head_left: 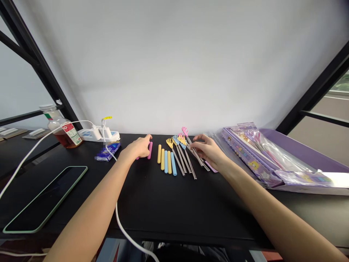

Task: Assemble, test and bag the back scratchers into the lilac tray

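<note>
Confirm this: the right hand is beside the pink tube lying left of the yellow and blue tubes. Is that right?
No, the hand is wrong. The head view shows the left hand beside the pink cylindrical tube, which does lie left of the yellow cylindrical tubes and pale blue cylindrical tubes.

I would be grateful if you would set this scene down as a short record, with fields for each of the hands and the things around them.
Left hand: the left hand, open, just beside a pink rubbery tube
Right hand: the right hand, over steel-shafted back scratchers with coloured claw heads; grip unclear
Nearby: a row of yellow and blue rubbery tubes
Rest: a purple cardboard tray; a white power strip; a black table
</note>
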`<state>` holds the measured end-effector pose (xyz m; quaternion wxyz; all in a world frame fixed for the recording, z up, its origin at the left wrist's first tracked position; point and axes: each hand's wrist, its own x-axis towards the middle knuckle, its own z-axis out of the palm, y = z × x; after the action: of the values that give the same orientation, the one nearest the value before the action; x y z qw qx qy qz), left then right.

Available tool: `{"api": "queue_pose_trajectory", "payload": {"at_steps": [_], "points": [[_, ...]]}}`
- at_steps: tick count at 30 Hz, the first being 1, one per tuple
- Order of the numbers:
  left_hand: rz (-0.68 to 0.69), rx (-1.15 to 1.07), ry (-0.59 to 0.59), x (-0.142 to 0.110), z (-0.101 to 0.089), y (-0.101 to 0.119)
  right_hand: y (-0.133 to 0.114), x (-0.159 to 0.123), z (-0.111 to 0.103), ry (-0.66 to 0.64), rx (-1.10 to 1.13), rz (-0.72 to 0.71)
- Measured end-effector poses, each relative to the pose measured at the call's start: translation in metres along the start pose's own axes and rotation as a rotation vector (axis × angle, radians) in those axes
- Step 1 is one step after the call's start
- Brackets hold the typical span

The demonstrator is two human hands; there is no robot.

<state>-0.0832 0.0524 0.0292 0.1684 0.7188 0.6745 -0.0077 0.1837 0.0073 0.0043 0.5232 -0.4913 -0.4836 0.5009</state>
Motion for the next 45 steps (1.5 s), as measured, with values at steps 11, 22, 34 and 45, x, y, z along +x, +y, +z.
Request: {"api": "queue_pose_trajectory", "payload": {"at_steps": [11, 22, 34, 45], "points": [[0.173, -0.19, 0.25, 0.018, 0.014, -0.007, -0.006, 0.002, -0.004, 0.028, 0.117, 0.022], [0.263, -0.395, 0.063, 0.012, 0.016, 0.005, -0.005, 0.003, -0.009, 0.031, 0.13, 0.03], [0.625, -0.333, 0.277, 0.001, 0.016, 0.021, -0.012, 0.0, -0.007, -0.067, 0.306, -0.074], [0.86, -0.402, 0.216, -0.015, 0.018, 0.04, -0.017, -0.004, -0.004, 0.009, 0.284, -0.294]]}}
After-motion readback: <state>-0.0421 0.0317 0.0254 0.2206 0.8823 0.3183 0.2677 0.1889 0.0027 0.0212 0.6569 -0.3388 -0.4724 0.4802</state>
